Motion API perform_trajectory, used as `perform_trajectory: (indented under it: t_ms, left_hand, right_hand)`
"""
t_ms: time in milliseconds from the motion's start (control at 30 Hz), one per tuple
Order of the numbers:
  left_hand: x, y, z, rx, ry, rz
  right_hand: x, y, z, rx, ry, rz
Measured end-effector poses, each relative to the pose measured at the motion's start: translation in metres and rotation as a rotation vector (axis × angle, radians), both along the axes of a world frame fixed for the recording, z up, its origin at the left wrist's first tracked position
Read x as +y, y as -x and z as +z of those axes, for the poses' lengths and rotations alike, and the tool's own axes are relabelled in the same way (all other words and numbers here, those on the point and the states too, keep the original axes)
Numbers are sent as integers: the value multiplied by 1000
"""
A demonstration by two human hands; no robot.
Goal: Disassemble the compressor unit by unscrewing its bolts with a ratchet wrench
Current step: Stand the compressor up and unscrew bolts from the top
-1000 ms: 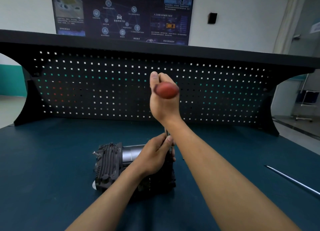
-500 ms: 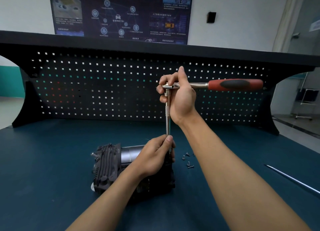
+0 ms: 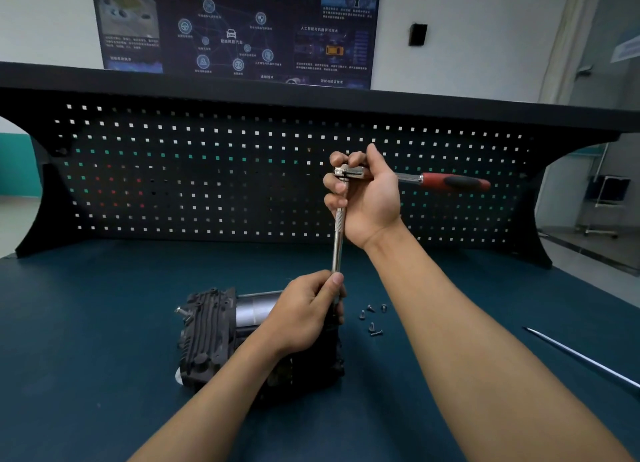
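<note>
Head: left grip (image 3: 304, 311), right grip (image 3: 367, 195) round wrench (image 3: 453, 182)

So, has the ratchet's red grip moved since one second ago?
Yes. The red grip swung rightward along the pegboard, away from the right hand.

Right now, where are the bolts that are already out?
Head view: the loose bolts lie on the blue benchtop right of centre, just right of the compressor unit and the left hand, left of the right forearm.
</note>
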State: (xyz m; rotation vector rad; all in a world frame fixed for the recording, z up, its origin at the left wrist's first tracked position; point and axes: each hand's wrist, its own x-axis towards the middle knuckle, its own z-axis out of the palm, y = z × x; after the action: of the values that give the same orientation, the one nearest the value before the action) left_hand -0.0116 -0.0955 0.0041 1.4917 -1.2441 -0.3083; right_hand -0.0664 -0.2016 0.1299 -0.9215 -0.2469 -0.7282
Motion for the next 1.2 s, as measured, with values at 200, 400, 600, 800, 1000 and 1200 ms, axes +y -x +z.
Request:
perform_trajectory:
  t_ms: [200,400,600,800,1000,1200]
  left_hand:
    - [-1,1,1,-59,0,58]
    - [0,4,3,-137,8,128]
    - [2,6,4,-126,15,137]
    - [4,7,3,-147,8,141]
    - [4,7,3,-141,6,143]
    - [3,6,3,-75,6,157]
  right_hand:
    - [4,-2,-2,40,78,-357]
    - [12,-11,-5,53,339,-867]
    - [14,-13,-8,147,623,-1202]
    - [21,-8,-7,60,863,-1570]
    - [34,-20,-6,103,1045,-1655]
    - [44,-28,-4,282,1254,-1501]
